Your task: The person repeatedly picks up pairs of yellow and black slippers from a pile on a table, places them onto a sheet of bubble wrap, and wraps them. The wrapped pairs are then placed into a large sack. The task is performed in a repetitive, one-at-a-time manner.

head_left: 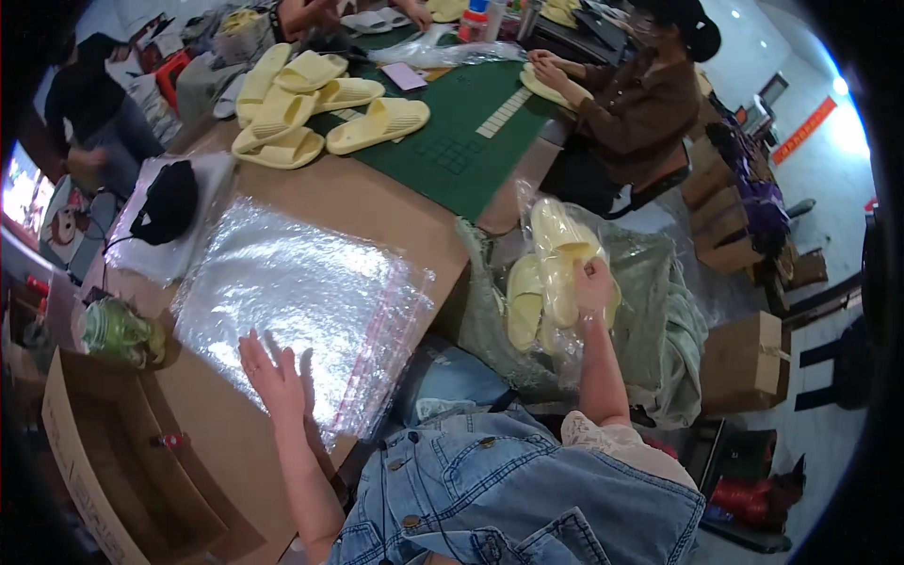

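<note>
A stack of clear plastic bags [292,292] with a pink-striped edge lies on the brown table. My left hand [273,377] is over its near part, fingers spread and holding nothing; whether it touches the plastic I cannot tell. To the right, my right hand [591,285] is closed on a clear bag with pale yellow slippers [557,231] inside. That bag is above a grey-green woven sack [659,311]. Another yellow slipper [524,292] shows beside the held bag, partly covered by it.
Loose yellow slippers [377,127] are piled at the table's far side, beside a green mat [452,155]. A co-worker [631,113] sits at the far right handling a slipper. An open cardboard box [122,452] is at the near left, with a green plastic-wrapped item [118,331] behind it.
</note>
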Available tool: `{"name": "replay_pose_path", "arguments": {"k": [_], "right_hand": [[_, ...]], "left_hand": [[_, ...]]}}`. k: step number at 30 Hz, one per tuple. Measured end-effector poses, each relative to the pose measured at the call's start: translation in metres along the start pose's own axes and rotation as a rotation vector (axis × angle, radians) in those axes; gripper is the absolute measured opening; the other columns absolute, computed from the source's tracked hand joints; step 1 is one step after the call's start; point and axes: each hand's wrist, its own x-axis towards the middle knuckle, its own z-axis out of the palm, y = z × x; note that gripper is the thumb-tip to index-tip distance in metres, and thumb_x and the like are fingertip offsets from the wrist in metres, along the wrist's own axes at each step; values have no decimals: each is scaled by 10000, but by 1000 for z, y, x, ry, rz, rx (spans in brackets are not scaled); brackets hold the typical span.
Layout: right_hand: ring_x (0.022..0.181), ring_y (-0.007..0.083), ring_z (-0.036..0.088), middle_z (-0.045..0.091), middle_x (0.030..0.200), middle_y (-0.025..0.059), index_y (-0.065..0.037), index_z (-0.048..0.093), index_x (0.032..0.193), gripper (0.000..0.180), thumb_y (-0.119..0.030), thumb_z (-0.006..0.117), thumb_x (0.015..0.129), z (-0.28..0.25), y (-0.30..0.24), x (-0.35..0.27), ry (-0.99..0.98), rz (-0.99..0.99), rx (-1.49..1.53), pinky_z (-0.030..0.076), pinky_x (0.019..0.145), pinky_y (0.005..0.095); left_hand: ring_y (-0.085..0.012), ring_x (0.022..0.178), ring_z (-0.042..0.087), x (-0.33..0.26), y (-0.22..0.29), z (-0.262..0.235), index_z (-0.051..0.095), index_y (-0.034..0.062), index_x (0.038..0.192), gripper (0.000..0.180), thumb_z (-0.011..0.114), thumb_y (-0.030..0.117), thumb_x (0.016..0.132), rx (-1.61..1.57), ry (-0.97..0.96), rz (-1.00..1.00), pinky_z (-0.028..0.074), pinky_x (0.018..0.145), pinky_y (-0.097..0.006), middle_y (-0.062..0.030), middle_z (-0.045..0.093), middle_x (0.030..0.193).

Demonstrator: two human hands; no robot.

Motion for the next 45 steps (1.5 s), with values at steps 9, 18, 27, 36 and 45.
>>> {"name": "replay_pose_path", "arguments": {"k": [9,18,27,36,45], "right_hand": [[885,400,682,705,946,200,-61,672,924,318,-366,656,837,76,123,18,-152,138,-527,531,793,502],[949,386,678,696,1015,215,-54,620,1068,317,-290,638,857,126,116,52,-242,86,-557,533,814,482],[1027,348,591,604,1068,162,-5,600,1159,353,-65,647,815,72,-29,34,259,-413,109,478,886,456],[1066,317,586,618,1184,128,-52,621,1189,359,-52,628,831,162,-267,45,-182,-1110,188,491,907,435],[1050,257,618,609,1162,99,-63,644,1161,273,-132,577,905,280,-333,96,-262,-1097,-750,527,830,413]], "left_hand": [[-436,1466,227,0,-6,-1,345,4,1503,642,597,209,949,36,-13,7,201,1192,-510,-284,300,1556],[-463,1445,249,0,-3,-2,373,-16,1478,665,625,249,922,14,4,14,209,1185,-531,-302,305,1544],[-484,1434,261,-5,-6,-1,396,-8,1461,678,654,286,908,61,44,77,218,1176,-539,-319,326,1525],[-472,1431,259,-5,-1,-3,417,-5,1442,671,656,317,904,45,61,43,221,1174,-541,-304,331,1521],[-479,1426,270,-3,5,-7,443,-15,1415,661,653,341,899,33,47,17,212,1178,-538,-319,329,1518]]}}
